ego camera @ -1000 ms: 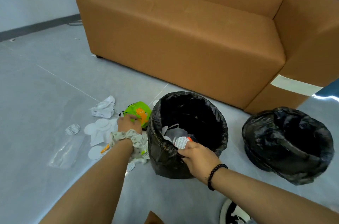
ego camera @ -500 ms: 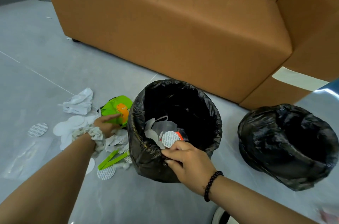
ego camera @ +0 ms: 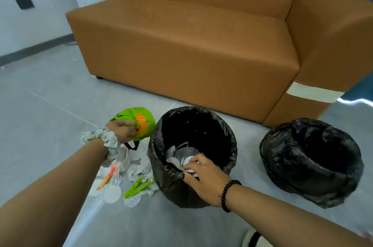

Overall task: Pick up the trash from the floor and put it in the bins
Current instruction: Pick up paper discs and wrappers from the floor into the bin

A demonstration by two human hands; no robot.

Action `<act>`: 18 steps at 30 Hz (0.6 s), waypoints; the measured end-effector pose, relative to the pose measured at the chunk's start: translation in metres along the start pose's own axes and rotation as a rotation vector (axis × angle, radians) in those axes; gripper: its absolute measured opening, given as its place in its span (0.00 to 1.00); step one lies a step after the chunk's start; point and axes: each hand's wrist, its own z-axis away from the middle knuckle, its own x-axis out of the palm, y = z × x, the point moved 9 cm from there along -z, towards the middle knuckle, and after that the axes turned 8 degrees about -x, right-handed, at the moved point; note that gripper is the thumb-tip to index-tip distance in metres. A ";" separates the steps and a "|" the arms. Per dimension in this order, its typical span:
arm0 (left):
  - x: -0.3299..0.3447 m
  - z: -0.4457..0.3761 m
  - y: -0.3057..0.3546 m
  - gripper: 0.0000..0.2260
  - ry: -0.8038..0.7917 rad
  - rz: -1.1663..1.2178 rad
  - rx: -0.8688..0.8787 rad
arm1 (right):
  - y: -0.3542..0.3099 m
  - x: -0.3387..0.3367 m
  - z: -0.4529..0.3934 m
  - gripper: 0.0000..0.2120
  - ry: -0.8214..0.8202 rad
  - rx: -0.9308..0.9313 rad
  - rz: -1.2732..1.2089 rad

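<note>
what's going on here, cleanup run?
Yes, a floor cleanup. The person's left hand grips a green wrapper with an orange tiger print, lifted beside the nearer black-lined bin. The right hand holds that bin's near rim, fingers over the edge by a white disc. The bin already holds some white scraps. More paper discs and green strips lie on the floor to its left. A second lined bin sits to the right, in front of a brown sofa.

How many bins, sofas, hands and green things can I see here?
Bins: 2, the near bin and the far bin
Sofas: 1
Hands: 2, left hand, right hand
Green things: 2, green cup, green strips
Total: 7
</note>
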 end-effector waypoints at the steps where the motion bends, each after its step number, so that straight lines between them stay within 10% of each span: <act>1: -0.005 0.018 0.018 0.11 0.022 -0.027 0.052 | -0.005 -0.011 0.001 0.20 0.019 0.010 0.007; 12: 0.016 0.238 0.134 0.05 0.057 -1.192 0.897 | -0.074 -0.207 0.049 0.12 0.539 -0.004 -0.154; 18: 0.038 0.324 0.116 0.05 -0.056 -1.206 1.219 | -0.071 -0.249 0.100 0.09 0.738 0.055 -0.255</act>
